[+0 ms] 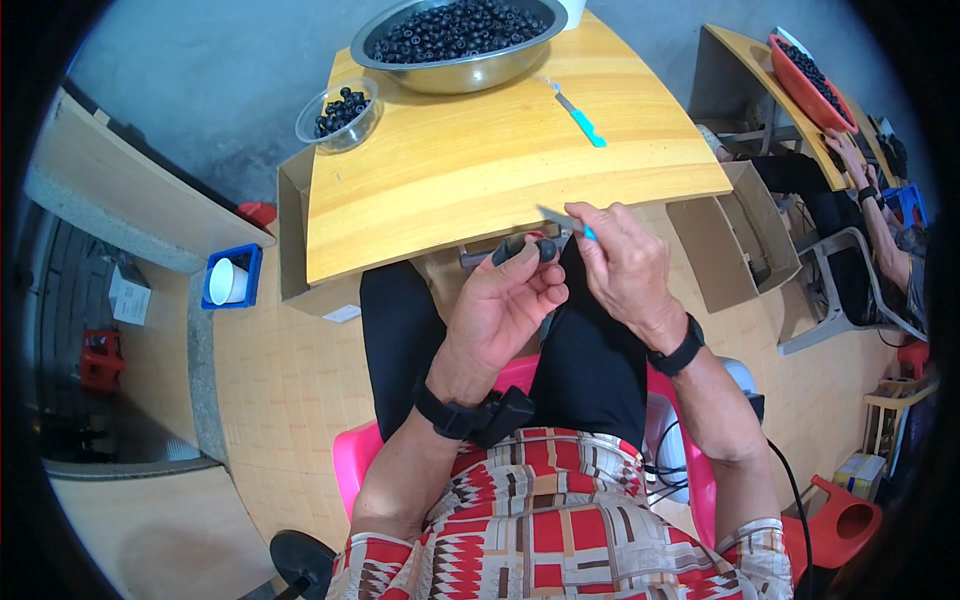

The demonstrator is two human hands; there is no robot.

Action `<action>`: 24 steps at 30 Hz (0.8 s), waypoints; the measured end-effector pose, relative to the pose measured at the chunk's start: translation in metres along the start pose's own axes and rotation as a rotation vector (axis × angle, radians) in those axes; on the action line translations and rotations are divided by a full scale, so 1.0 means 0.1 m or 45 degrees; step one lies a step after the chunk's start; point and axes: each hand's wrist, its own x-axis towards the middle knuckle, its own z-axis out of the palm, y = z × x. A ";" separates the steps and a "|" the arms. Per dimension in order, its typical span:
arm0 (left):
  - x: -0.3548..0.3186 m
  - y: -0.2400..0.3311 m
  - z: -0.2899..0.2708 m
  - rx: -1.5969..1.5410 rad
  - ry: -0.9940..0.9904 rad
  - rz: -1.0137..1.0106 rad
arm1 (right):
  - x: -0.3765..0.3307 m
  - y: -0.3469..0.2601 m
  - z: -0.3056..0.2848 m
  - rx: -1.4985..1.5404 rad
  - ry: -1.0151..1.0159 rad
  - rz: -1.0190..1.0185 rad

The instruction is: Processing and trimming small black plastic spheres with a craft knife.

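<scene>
My left hand (pixel 505 295) is closed around a small black ring-shaped part (pixel 546 250), held between thumb and fingers just past the table's near edge. A dark cover (pixel 508 248) seems to sit on the thumb of that hand. In my right hand (pixel 628 262) is a small knife (pixel 556 217) with a turquoise handle, its blade pointing left, slightly above and apart from the black part. On the table lies a second turquoise-handled knife (pixel 580 118). Behind it stands a large metal bowl (pixel 470 75) heaped with black parts; a clear plastic bowl (pixel 312 125) to its left holds several more.
The wooden table (pixel 480 165) is in front of me, cardboard boxes (pixel 725 245) beside it. At left on the floor, a blue basket (pixel 250 285) holds a white cup (pixel 228 283). Another person (pixel 850 160) sits at right near a red basin (pixel 805 90) of black parts.
</scene>
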 end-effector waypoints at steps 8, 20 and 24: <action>-0.03 -0.03 0.02 0.088 0.025 0.009 | 0.01 -0.19 -0.02 1.433 -0.144 0.644; -0.03 0.09 0.05 0.280 -0.025 -0.057 | 0.05 -0.29 -0.07 1.871 -0.211 1.119; 0.25 0.83 0.13 0.493 0.165 0.232 | -0.01 -0.11 0.03 1.643 -0.066 1.241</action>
